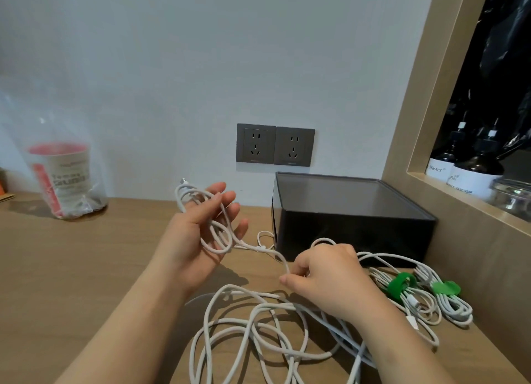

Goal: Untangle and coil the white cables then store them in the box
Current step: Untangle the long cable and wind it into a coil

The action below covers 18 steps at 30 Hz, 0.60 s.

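Wood-grain table [86,254] runs along a pale wall, and at its far left stands a clear plastic bag [94,165] with a paper cup [64,171] inside it, white with a red rim and red lettering.

My left hand [198,234] is raised palm up with its fingers spread and nearly straight. Several loops of the white cable [275,254] hang around them, and one plug end sticks up behind the fingers. From those loops the thin, braided cable runs down past a small knot to my right hand.

On the wall behind are two grey sockets [275,145]. Below my forearms a loose tangle [228,286] of thicker white cable sprawls on the table in overlapping curves.

My right hand [330,280] is low over the table, fingers curled, pinching the white cable between thumb and forefinger.

Behind it sits the black box [353,234], its smoky lid [344,194] on; I cannot tell what is inside. Just right of my hand, in front of the box, lie two coiled bundles [457,312] of white cable, each held by one of the green ties [400,286].

At far right a wood-framed niche [413,131] holds dark pump bottles [471,174] and a glass jar [514,194].
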Available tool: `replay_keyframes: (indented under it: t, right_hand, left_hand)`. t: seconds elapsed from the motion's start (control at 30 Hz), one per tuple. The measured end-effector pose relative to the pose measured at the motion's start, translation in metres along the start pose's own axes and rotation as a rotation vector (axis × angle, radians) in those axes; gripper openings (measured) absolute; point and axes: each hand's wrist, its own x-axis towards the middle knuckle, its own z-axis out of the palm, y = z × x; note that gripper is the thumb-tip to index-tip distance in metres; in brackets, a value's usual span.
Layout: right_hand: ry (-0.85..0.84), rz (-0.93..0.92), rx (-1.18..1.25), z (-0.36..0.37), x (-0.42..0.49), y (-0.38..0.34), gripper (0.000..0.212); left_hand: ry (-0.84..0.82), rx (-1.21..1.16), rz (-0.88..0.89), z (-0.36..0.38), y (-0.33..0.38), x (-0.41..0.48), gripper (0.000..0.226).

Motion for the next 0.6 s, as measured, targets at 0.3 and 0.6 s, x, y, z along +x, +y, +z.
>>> replay_keyframes:
  t: [0.3, 0.6]
  right_hand:
    - [0.028, -0.095, 0.102, -0.0010, -0.0021, -0.0086, 0.021]
    - [0.096, -0.205, 0.084, 0.0014, -0.0010, -0.0096, 0.013]
  left_hand:
    - [0.016, 0.166, 0.075, 0.0046, -0.0024, -0.0024, 0.020]
    - [0.016, 0.135, 0.058, 0.0060, -0.0044, 0.0003, 0.011]
